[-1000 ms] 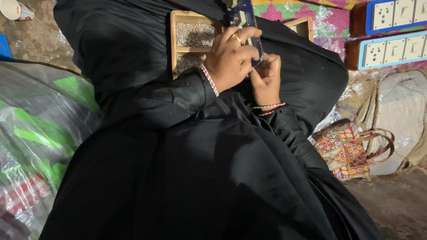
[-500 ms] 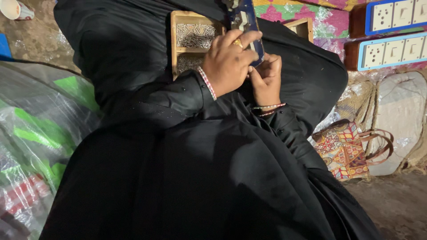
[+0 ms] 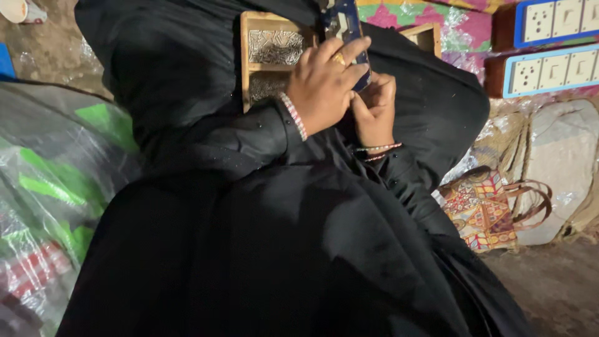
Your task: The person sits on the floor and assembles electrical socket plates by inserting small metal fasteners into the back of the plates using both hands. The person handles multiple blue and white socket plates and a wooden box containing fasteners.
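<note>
Little has moved since the earlier frames: the left hand (image 3: 324, 84) has shifted slightly on the dark blue flat rectangular part (image 3: 346, 28), fingers now spread a bit wider across its lower edge.

The part is held upright over the lap, long axis running away from the body and tilted slightly left. It is gripped from the left side by the left hand, gold ring visible. The right hand (image 3: 373, 111) is curled closed just below and to the right, touching the part's lower end; what is pinched there cannot be told.

Just left, an open wooden compartment box (image 3: 244, 62) holds small shiny metal pieces (image 3: 274, 47). Black glossy fabric (image 3: 262, 249) covers the lap. White-and-blue switch boards (image 3: 549, 68) lie well apart, upper right.
</note>
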